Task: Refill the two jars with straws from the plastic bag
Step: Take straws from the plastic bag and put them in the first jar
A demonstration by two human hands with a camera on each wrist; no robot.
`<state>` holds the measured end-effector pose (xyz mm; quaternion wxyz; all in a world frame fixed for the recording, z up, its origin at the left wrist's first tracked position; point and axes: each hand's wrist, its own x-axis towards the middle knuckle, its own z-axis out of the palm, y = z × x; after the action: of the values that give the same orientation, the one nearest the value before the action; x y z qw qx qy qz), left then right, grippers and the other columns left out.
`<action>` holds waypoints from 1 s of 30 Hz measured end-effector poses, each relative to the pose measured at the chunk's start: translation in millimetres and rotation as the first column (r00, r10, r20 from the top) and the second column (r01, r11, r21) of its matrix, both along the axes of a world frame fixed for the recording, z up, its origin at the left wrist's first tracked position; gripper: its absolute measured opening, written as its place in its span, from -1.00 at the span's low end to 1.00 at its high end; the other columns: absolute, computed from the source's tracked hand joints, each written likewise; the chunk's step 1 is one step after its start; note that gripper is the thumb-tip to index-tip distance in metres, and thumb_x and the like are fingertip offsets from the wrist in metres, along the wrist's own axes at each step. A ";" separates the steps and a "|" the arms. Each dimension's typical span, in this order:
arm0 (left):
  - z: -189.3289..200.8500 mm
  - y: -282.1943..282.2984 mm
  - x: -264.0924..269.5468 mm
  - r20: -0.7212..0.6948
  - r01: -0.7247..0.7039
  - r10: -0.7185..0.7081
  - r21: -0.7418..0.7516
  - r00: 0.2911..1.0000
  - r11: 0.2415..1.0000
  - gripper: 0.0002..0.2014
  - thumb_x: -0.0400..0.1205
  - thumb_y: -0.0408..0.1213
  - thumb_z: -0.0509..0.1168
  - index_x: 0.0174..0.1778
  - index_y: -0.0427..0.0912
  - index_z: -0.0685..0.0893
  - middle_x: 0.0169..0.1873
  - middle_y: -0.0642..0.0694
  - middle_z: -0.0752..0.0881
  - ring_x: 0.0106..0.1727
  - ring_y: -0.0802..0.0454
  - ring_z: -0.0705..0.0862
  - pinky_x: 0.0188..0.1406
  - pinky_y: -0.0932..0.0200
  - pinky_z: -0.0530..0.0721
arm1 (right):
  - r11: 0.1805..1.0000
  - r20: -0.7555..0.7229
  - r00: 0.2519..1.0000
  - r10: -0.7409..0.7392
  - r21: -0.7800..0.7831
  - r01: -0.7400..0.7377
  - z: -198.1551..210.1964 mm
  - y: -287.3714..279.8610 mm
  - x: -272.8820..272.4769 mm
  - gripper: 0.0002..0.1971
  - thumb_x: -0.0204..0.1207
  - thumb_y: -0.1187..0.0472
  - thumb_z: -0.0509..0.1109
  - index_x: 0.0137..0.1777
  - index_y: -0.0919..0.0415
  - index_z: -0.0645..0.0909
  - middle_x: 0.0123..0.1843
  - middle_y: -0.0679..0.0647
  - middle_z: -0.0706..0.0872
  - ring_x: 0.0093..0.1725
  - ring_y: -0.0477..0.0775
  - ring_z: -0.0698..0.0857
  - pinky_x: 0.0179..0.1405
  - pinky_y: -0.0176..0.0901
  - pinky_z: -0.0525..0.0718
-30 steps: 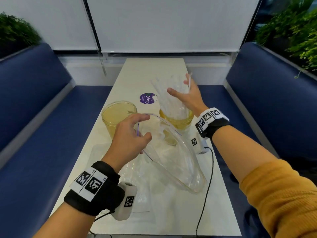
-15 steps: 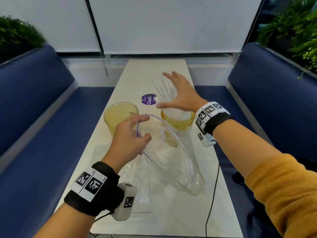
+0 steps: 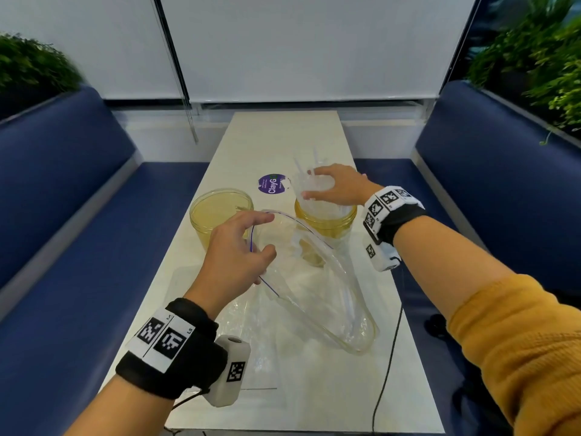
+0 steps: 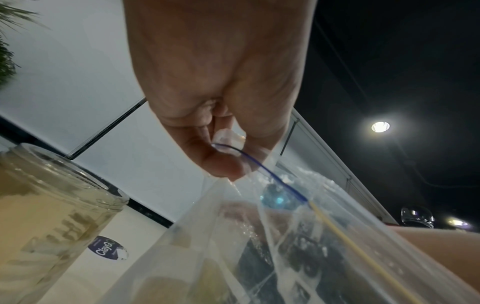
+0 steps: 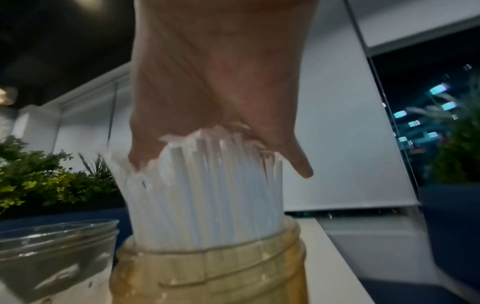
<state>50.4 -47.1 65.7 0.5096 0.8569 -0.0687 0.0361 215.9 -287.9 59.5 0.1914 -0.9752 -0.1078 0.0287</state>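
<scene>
Two amber jars stand mid-table. The left jar [image 3: 220, 212] [image 4: 52, 205] looks empty. The right jar [image 3: 327, 225] [image 5: 207, 271] holds a thick bunch of white straws [image 3: 317, 199] [image 5: 207, 195] standing upright. My right hand [image 3: 309, 184] [image 5: 218, 166] caps the tops of the straws, palm down, with fingers and thumb curved round the bunch. A clear zip bag [image 3: 314, 294] [image 4: 259, 246] lies tilted toward me. My left hand [image 3: 267, 234] [image 4: 226, 156] pinches its blue-lined rim and holds the mouth up. A few straws show faintly inside the bag.
A purple round sticker [image 3: 272, 184] is on the white table [image 3: 283, 133] behind the jars. A flat clear plastic sheet [image 3: 245, 325] lies under the bag. A black cable [image 3: 390, 357] runs along the right side. Blue benches [image 3: 78, 247] flank the table.
My right hand has dropped from hovering flat above the straws onto their tops, and its fingers have curled round them. The left hand and the bag have stayed put.
</scene>
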 end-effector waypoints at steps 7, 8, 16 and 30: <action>-1.8 -0.3 2.0 -0.018 -0.003 0.002 -0.013 1.000 1.000 -0.53 0.56 -0.46 0.47 0.38 -0.02 0.69 0.29 0.21 0.62 -0.46 -0.06 0.75 -0.56 0.13 0.77 | 0.978 0.521 0.849 -0.086 0.205 -0.027 22.9 6.9 12.3 -0.44 0.60 -0.39 0.14 0.45 -0.12 0.58 0.62 0.05 0.44 0.63 0.12 0.34 0.64 0.34 0.16; -1.5 -1.6 2.1 -0.018 0.001 -0.001 -0.011 1.000 1.000 -0.53 0.57 -0.46 0.47 0.38 -0.03 0.68 0.29 0.20 0.62 -0.45 -0.06 0.74 -0.56 0.13 0.77 | 0.989 0.481 0.875 0.045 0.103 -0.108 19.1 11.4 11.8 -0.43 0.66 -0.32 0.12 0.55 -0.07 0.51 0.65 0.07 0.43 0.65 0.13 0.32 0.65 0.26 0.18; 1.7 -1.9 6.1 0.001 -0.001 0.001 0.005 1.000 1.000 -0.52 0.56 -0.46 0.47 0.39 -0.04 0.68 0.31 0.17 0.61 -0.45 -0.05 0.74 -0.58 0.21 0.74 | 1.000 0.287 0.958 -0.007 0.018 0.002 7.2 9.5 4.2 -0.35 0.56 -0.50 0.02 0.59 -0.30 0.41 0.69 0.02 0.37 0.68 0.21 0.30 0.60 0.55 0.07; -2.4 5.4 6.2 0.006 0.012 -0.012 0.022 1.000 1.000 -0.52 0.57 -0.46 0.47 0.40 -0.04 0.68 0.37 0.13 0.61 -0.45 -0.03 0.74 -0.58 0.28 0.69 | 1.000 0.355 0.935 0.003 0.015 -0.009 6.0 4.2 -3.2 -0.49 0.45 -0.18 0.46 0.37 -0.10 0.49 0.37 0.05 0.54 0.29 0.19 0.59 0.22 0.14 0.61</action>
<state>56.6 -41.8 63.3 0.5003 0.8618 -0.0757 0.0349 212.7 -283.7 65.5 0.1766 -0.9625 -0.1437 -0.1479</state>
